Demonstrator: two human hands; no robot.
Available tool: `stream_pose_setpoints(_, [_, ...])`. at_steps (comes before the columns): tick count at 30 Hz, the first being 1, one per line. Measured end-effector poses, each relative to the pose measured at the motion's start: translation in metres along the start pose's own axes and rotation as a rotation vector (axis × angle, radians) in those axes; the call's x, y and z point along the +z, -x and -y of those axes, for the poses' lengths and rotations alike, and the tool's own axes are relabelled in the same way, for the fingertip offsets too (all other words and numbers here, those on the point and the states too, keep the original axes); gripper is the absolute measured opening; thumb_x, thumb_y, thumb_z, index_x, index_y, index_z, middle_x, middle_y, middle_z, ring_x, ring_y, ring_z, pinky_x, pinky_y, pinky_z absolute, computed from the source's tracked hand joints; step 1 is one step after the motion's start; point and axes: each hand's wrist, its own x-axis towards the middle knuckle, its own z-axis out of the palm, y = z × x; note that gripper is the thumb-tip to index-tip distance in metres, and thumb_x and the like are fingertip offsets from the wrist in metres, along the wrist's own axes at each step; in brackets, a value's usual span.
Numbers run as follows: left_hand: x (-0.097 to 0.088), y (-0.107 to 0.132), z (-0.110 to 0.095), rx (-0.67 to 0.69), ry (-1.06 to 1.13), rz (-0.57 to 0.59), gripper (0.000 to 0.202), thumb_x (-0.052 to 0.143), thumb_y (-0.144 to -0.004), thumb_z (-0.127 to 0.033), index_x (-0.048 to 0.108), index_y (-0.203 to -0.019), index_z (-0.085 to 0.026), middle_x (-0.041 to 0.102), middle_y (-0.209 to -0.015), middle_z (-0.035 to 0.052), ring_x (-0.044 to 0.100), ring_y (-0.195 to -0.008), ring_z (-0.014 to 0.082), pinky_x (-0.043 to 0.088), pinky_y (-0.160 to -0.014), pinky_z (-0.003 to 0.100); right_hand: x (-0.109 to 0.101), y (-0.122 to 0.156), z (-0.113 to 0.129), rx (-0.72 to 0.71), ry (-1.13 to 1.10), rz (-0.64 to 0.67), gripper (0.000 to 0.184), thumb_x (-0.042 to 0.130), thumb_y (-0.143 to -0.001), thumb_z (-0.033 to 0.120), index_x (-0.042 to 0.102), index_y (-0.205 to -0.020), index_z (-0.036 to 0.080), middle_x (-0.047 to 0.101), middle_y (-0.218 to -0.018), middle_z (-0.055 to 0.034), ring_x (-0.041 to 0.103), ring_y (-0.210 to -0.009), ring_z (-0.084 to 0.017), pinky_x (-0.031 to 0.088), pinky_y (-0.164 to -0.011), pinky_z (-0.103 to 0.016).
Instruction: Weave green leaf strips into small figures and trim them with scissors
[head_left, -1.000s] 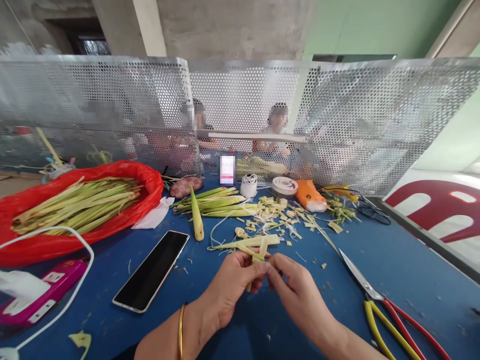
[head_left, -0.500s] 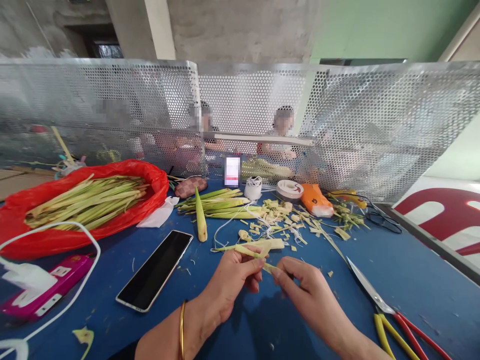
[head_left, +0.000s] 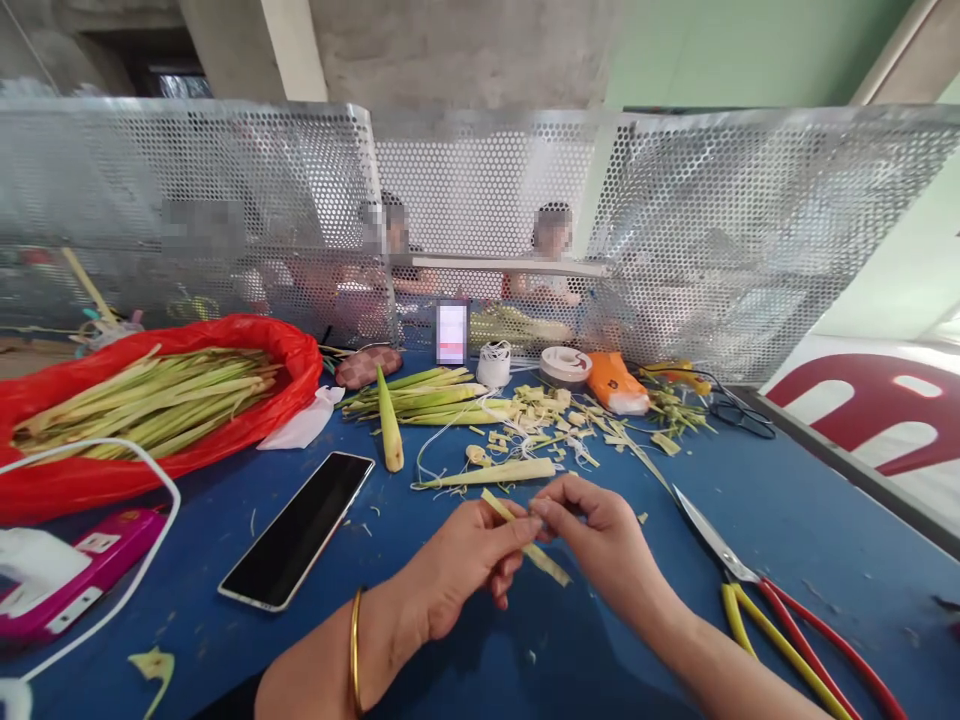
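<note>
Over the blue table, my left hand (head_left: pixel 457 550) pinches a pale green leaf strip (head_left: pixel 550 565), whose ends stick out above and below the fingers. My right hand (head_left: pixel 607 535) is closed, its thumb and fingertips meeting close to my left fingertips; whatever they pinch is too small to make out. Just beyond both hands lies a peeled pale stalk (head_left: pixel 502 474). A pointed green shoot (head_left: pixel 389 425) rests to its left, and leaf scraps (head_left: pixel 547 410) with white thread are scattered behind it.
Scissors (head_left: pixel 720 550) with red and yellow handles lie at right. A black phone (head_left: pixel 300 535) and a magenta power strip (head_left: pixel 90 570) are at left. Behind them sits a red bag (head_left: pixel 300 360) of leaves. Thread spool (head_left: pixel 493 367), tape roll (head_left: pixel 564 366) and a perforated metal screen (head_left: pixel 480 160) stand behind.
My right hand has left the strip's lower end and moved up beside my left fingertips. The strip's lower end now hangs free. The whole view has shifted slightly.
</note>
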Motion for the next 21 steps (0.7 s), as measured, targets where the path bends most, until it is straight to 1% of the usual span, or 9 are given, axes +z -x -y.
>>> stream_pose_setpoints(2, [0.003, 0.000, 0.002, 0.018, -0.001, 0.005, 0.036, 0.067, -0.075, -0.051, 0.063, -0.081, -0.016, 0.032, -0.045, -0.0107, 0.029, -0.040, 0.0063, 0.036, -0.042, 0.021, 0.000, 0.001, -0.002, -0.059, 0.085, -0.047, 0.026, 0.056, -0.082, 0.035, 0.058, -0.062, 0.020, 0.057, -0.058, -0.0001, 0.051, -0.059, -0.015, 0.039, -0.058, -0.026])
stream_pose_setpoints(6, [0.006, 0.003, 0.002, 0.066, -0.044, 0.004, 0.029, 0.069, -0.074, -0.046, 0.060, -0.073, -0.017, 0.030, -0.043, -0.0111, 0.026, -0.040, 0.0068, 0.038, -0.042, 0.022, 0.001, 0.002, -0.005, -0.111, 0.183, -0.158, 0.024, 0.057, -0.082, 0.031, 0.056, -0.060, 0.020, 0.056, -0.058, 0.0005, 0.050, -0.058, -0.015, 0.037, -0.056, -0.026])
stream_pose_setpoints(8, [0.008, 0.005, 0.001, 0.060, -0.057, 0.002, 0.028, 0.070, -0.073, -0.044, 0.058, -0.070, -0.019, 0.030, -0.041, -0.0110, 0.026, -0.039, 0.0071, 0.038, -0.042, 0.022, 0.002, 0.002, -0.005, -0.110, 0.192, -0.177, 0.023, 0.057, -0.081, 0.029, 0.057, -0.060, 0.020, 0.056, -0.057, 0.0011, 0.050, -0.057, -0.015, 0.037, -0.055, -0.025])
stream_pose_setpoints(13, [0.013, 0.008, -0.002, 0.065, -0.072, -0.013, 0.030, 0.070, -0.071, -0.044, 0.054, -0.064, -0.020, 0.032, -0.039, -0.0101, 0.028, -0.039, 0.0077, 0.038, -0.042, 0.023, 0.003, 0.003, -0.006, -0.114, 0.175, -0.173, 0.024, 0.056, -0.082, 0.030, 0.056, -0.061, 0.020, 0.056, -0.058, 0.0011, 0.050, -0.059, -0.015, 0.037, -0.056, -0.026])
stream_pose_setpoints(16, [0.012, 0.008, -0.002, 0.068, -0.044, -0.017, 0.029, 0.070, -0.070, -0.044, 0.056, -0.065, -0.019, 0.032, -0.040, -0.0098, 0.028, -0.040, 0.0076, 0.038, -0.043, 0.023, -0.002, 0.000, -0.005, -0.111, 0.157, -0.135, 0.022, 0.057, -0.082, 0.031, 0.058, -0.063, 0.020, 0.059, -0.060, -0.0001, 0.053, -0.062, -0.016, 0.040, -0.058, -0.027])
stream_pose_setpoints(19, [0.011, 0.007, 0.000, 0.034, -0.051, -0.011, 0.022, 0.068, -0.070, -0.039, 0.064, -0.069, -0.017, 0.032, -0.040, -0.0096, 0.027, -0.040, 0.0078, 0.038, -0.043, 0.023, -0.008, -0.003, -0.002, -0.141, 0.138, -0.036, 0.013, 0.059, -0.080, 0.028, 0.068, -0.077, 0.019, 0.066, -0.076, -0.0026, 0.059, -0.074, -0.018, 0.046, -0.068, -0.029])
stream_pose_setpoints(21, [0.012, 0.007, 0.001, 0.013, -0.099, 0.009, 0.020, 0.066, -0.070, -0.036, 0.067, -0.070, -0.016, 0.029, -0.039, -0.0097, 0.026, -0.039, 0.0080, 0.037, -0.042, 0.023, -0.009, -0.002, 0.002, -0.169, 0.126, 0.054, 0.015, 0.060, -0.080, 0.027, 0.072, -0.088, 0.021, 0.068, -0.087, -0.0036, 0.062, -0.084, -0.020, 0.047, -0.077, -0.031])
